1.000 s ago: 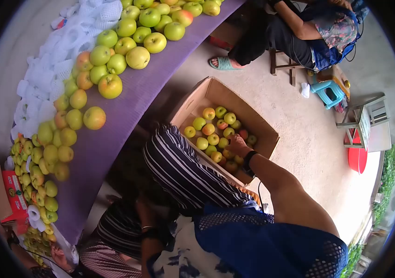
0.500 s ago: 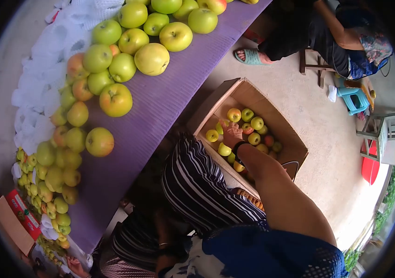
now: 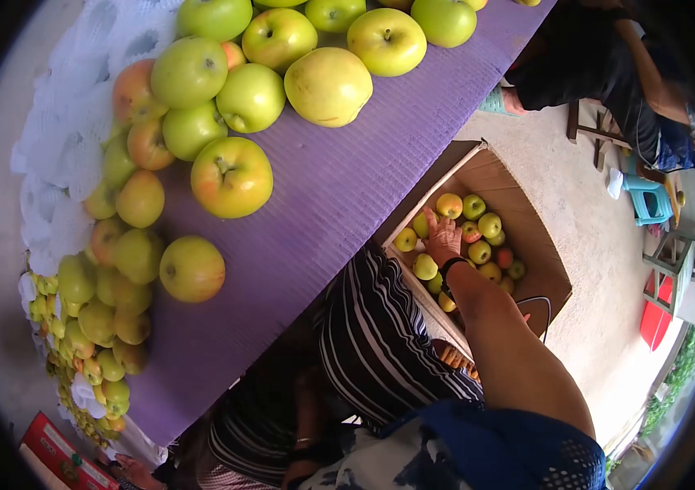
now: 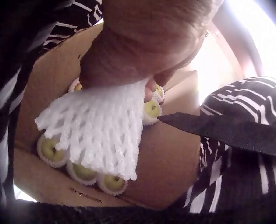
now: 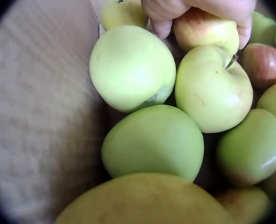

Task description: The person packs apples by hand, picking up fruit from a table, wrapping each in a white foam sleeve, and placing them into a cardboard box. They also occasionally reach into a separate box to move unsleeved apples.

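In the head view my right hand (image 3: 444,237) reaches into a cardboard box (image 3: 527,211) of loose apples. The right wrist view shows its fingers curled around both sides of a red-yellow apple (image 5: 207,31), beside a pale green apple (image 5: 132,67) and a yellow-green one (image 5: 213,89). My left hand (image 4: 149,44) pinches a white foam net sleeve (image 4: 98,123) that hangs below it in the left wrist view. Beneath, apples in foam nets, one of them an apple (image 4: 53,150) at the left, lie in a cardboard box (image 4: 168,172).
A purple-covered table (image 3: 298,208) bears many apples and a heap of white foam nets (image 3: 78,106). Another person (image 3: 600,61) sits at the upper right, near a blue stool (image 3: 649,200) and a red bucket (image 3: 656,314). A red carton (image 3: 62,453) stands at the lower left.
My right hand has gone from the apples on the box's right side to those nearer its left wall. The head view has shifted, bringing the table larger into sight.
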A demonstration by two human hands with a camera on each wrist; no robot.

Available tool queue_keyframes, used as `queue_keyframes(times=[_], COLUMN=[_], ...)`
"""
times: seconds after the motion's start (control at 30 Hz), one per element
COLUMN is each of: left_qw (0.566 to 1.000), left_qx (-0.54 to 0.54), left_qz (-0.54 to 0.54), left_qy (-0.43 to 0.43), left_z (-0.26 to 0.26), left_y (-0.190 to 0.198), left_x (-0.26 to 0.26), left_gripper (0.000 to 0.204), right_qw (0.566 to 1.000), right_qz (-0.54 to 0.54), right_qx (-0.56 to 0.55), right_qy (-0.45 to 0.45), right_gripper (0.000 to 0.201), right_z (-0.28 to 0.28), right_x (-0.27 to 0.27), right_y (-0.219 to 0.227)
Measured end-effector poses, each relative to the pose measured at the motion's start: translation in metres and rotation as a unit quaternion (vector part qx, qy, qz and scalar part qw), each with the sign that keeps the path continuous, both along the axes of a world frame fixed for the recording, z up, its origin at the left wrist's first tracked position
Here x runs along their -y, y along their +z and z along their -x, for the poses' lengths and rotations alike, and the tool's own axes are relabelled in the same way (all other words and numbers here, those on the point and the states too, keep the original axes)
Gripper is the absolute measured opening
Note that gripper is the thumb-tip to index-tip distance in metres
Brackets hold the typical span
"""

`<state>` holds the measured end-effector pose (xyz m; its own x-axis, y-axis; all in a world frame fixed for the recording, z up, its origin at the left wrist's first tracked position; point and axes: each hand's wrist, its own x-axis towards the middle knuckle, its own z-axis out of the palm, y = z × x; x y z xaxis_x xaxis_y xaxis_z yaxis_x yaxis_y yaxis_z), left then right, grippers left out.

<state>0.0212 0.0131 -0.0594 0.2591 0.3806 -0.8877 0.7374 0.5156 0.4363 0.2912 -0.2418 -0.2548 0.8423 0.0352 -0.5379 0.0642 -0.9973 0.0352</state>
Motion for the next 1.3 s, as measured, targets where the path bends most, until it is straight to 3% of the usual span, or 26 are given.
queue_keyframes(times=[0.13, 0.27, 0.33, 0.37, 0.4, 0.43, 0.47, 0.5, 0.57, 0.6, 0.63, 0.7, 0.77, 0.8, 0.83, 0.9, 0.93, 1.03, 1.17, 1.3], left_qw=[0.999, 0.999, 0.988, 0.988, 0.975, 0.953, 0.956, 0.957, 0.985, 0.983, 0.978, 0.978, 0.977, 0.983, 0.986, 0.982, 0.98, 0.974, 0.964, 0.951], left_qx=[0.026, 0.052, 0.085, 0.093, 0.074, 0.045, 0.081, 0.119, 0.064, 0.083, 0.102, 0.115, 0.136, 0.138, 0.14, 0.165, 0.174, 0.207, 0.251, 0.294], left_qz=[0.034, -0.017, -0.097, -0.103, -0.121, -0.148, -0.16, -0.178, -0.094, -0.12, -0.141, -0.151, -0.151, -0.117, -0.082, -0.088, -0.091, -0.089, -0.056, -0.063], left_qy=[0.027, 0.0, -0.08, -0.069, -0.172, -0.262, -0.23, -0.196, -0.127, -0.115, -0.112, -0.08, -0.061, -0.043, -0.028, -0.014, -0.006, 0.014, 0.061, 0.078], left_z=[-0.022, -0.007, -0.01, -0.002, 0.007, 0.025, 0.023, 0.011, -0.009, -0.01, -0.011, -0.011, -0.012, -0.013, -0.014, -0.016, -0.018, -0.019, -0.018, -0.016], left_y=[0.021, 0.007, 0.009, -0.006, -0.027, -0.04, -0.032, -0.026, -0.007, -0.007, -0.01, -0.02, -0.025, -0.025, -0.025, -0.023, -0.021, -0.008, 0.005, 0.019], left_x=[0.007, 0.005, 0.007, 0.006, 0.001, -0.01, -0.007, 0.002, 0.005, 0.009, 0.012, 0.015, 0.016, 0.016, 0.016, 0.019, 0.018, 0.019, 0.019, 0.016], left_gripper=[0.026, 0.026, 0.027, 0.027, 0.028, 0.03, 0.031, 0.032, 0.025, 0.031, 0.036, 0.036, 0.035, 0.034, 0.033, 0.032, 0.031, 0.029, 0.028, 0.029], right_qw=[1.0, 0.995, 0.978, 0.973, 0.965, 0.937, 0.897, 0.856, 0.737, 0.666, 0.755, 0.535, 0.396, 0.378, 0.4, 0.393, 0.411, 0.5, 0.553, 0.557], right_qz=[-0.018, -0.098, -0.196, -0.212, -0.238, -0.307, -0.387, -0.444, -0.531, -0.626, -0.626, -0.763, -0.811, -0.83, -0.842, -0.843, -0.831, -0.817, -0.748, -0.71], right_qx=[-0.001, 0.015, 0.022, 0.033, 0.041, 0.054, 0.118, 0.068, -0.008, -0.014, -0.001, -0.172, -0.26, -0.251, -0.254, -0.316, -0.314, -0.285, -0.364, -0.426], right_qy=[0.004, -0.025, -0.063, -0.09, -0.106, -0.159, -0.179, -0.255, -0.418, -0.406, -0.194, -0.318, -0.343, -0.325, -0.257, -0.188, -0.204, -0.035, 0.033, 0.061], right_gripper=[0.084, 0.082, 0.08, 0.081, 0.082, 0.081, 0.078, 0.071, 0.057, 0.048, 0.044, 0.047, 0.047, 0.051, 0.053, 0.054, 0.057, 0.056, 0.049, 0.044], right_z=[-0.005, -0.004, -0.001, 0.003, 0.005, 0.009, 0.016, 0.019, 0.023, 0.039, 0.037, 0.045, 0.049, 0.053, 0.055, 0.056, 0.057, 0.074, 0.092, 0.124], right_x=[-0.001, 0.006, 0.011, 0.016, 0.017, 0.018, 0.029, 0.032, 0.038, 0.019, 0.058, 0.052, 0.039, 0.02, 0.004, -0.028, -0.044, -0.115, -0.208, -0.31], right_y=[0.005, 0.022, 0.038, 0.045, 0.053, 0.066, 0.049, 0.066, 0.1, 0.181, 0.15, 0.205, 0.245, 0.276, 0.304, 0.343, 0.354, 0.412, 0.42, 0.424])
